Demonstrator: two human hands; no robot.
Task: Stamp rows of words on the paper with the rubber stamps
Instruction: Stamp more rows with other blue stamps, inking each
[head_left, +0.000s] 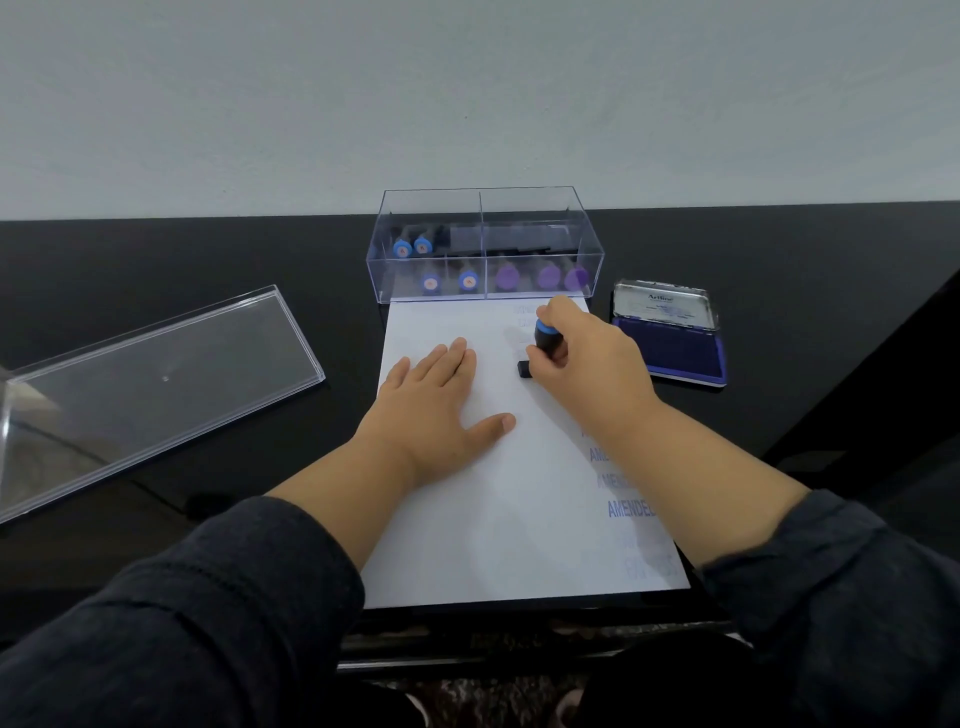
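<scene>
white paper (498, 519) lay on black table (156, 249), left hand (436, 405) pressed flat on it with fingers straight, right hand (587, 358) curled round rubber stamp (544, 340) pressed onto the sheet, blue "amended" prints down its right edge, open ink pad (675, 348) just beside, clear stamp box (485, 244) behind, lid (156, 384) well to the left

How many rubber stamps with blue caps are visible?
5: four blue-capped rubber stamps in the clear plastic box, at; one in the right hand. Others may be hidden.
</scene>
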